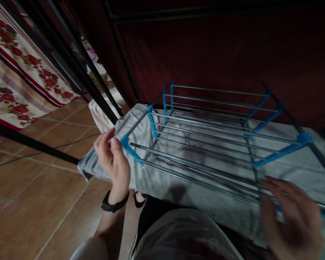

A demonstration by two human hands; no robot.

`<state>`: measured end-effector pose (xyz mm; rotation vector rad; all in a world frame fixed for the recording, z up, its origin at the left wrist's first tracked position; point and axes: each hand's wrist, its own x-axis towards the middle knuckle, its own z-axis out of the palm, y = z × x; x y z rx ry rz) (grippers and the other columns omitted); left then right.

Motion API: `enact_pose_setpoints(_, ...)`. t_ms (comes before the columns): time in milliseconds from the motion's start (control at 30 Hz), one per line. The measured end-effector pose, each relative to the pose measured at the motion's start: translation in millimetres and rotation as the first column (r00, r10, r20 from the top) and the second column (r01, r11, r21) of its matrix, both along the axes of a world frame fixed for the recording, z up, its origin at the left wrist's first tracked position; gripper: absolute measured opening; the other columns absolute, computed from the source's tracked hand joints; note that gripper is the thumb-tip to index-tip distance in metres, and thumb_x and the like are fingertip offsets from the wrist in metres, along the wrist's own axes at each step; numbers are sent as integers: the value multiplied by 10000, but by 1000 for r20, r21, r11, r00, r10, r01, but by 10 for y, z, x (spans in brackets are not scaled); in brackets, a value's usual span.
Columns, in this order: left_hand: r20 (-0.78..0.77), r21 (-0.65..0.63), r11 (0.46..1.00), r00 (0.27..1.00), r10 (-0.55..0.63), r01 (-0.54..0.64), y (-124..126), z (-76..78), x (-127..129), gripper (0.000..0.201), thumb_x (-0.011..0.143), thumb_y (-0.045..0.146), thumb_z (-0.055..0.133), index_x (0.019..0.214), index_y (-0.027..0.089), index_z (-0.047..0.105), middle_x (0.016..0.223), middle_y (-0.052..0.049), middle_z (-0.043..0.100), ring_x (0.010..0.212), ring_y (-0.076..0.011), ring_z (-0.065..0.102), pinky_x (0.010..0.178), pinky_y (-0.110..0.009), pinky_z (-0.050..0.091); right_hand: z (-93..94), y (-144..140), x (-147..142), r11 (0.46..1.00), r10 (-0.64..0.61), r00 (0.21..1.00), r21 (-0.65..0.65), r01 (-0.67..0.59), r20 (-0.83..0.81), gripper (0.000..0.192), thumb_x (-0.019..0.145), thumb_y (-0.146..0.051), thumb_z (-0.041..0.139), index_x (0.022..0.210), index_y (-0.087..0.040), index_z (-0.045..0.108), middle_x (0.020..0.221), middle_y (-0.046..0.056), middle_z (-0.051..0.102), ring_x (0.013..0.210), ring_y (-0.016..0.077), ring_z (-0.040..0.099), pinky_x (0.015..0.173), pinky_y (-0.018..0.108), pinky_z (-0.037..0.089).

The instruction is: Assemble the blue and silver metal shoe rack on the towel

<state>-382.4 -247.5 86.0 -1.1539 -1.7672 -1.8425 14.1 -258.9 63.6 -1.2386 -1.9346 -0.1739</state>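
A metal rack (206, 144) of grey rods and blue plastic side pieces stands in front of me in tiers. A grey towel (162, 180) lies spread under its top rods. My left hand (112, 159) pinches the blue connector (126, 142) at the rack's near left corner; a black band sits on that wrist. My right hand (292, 213), blurred, rests with fingers spread on the front rods near the right corner and holds nothing that I can see.
A dark red curtain (233, 54) hangs behind the rack. Black frame poles (78, 68) slant at the left. A floral cloth (21, 68) hangs at the far left above a brown tiled floor (38, 191). A pale cloth (103, 112) lies by the poles.
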Motion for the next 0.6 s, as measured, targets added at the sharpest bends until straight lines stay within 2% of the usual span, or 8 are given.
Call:
enact_pose_setpoints(67,267,-30,994,960,-90,101,112,-80,-240,411,977,507,492,1167,189,668,1085,-71,681,1064,-200,625,976,-342,471,-68,116,-297,990,140,978,-24,-138,157,629,940,-230,515,1535,-383,377,1279,109,628,1189,342,590,1040,617,436)
enact_pose_setpoints(133,492,-21,967,845,-210,253,204,-178,-392,509,938,596,498,1124,154,671,941,-67,699,931,-190,661,871,-311,504,-106,207,-518,975,220,924,-68,-209,314,583,972,-215,473,1543,-270,366,1293,122,633,1175,313,598,1067,589,410)
enact_pose_setpoints(200,631,19,912,703,-329,410,262,-252,-452,595,900,665,495,1087,128,668,836,-71,698,833,-194,678,782,-300,514,-119,274,-633,974,227,879,-90,-208,420,514,988,-213,453,1501,-195,418,1235,140,660,1106,296,620,1037,547,427)
enact_pose_setpoints(267,682,46,847,603,-413,529,287,-288,-451,656,883,710,467,1051,111,675,783,-86,699,778,-204,684,724,-299,511,-114,323,-659,976,216,858,-94,-194,467,446,996,-212,444,1436,-159,490,1129,140,685,990,277,639,935,485,477)
enact_pose_setpoints(300,687,48,829,584,-433,558,291,-294,-442,666,879,719,460,1021,108,684,766,-94,700,757,-206,683,703,-296,507,-109,341,-651,976,216,854,-97,-193,473,418,999,-213,440,1405,-155,520,1082,133,689,935,265,640,877,454,490)
enact_pose_setpoints(367,682,33,830,594,-426,557,292,-294,-429,642,873,713,473,929,115,701,734,-100,697,697,-196,663,644,-283,488,-95,366,-620,972,233,854,-102,-210,464,376,1006,-220,437,1355,-163,565,1022,113,685,862,241,635,808,411,492)
enact_pose_setpoints(467,700,12,863,612,-368,505,293,-285,-437,549,865,661,526,792,143,692,655,-75,656,576,-155,576,531,-264,418,-77,372,-584,966,256,863,-96,-238,435,344,1009,-232,452,1317,-183,596,1000,94,676,847,226,630,798,386,483)
enact_pose_setpoints(600,736,23,877,586,-340,480,307,-269,-443,431,848,563,584,730,161,678,621,-43,603,539,-127,502,491,-257,358,-66,354,-579,966,258,868,-85,-245,425,343,1011,-237,461,1324,-193,595,985,86,672,849,224,626,803,381,474)
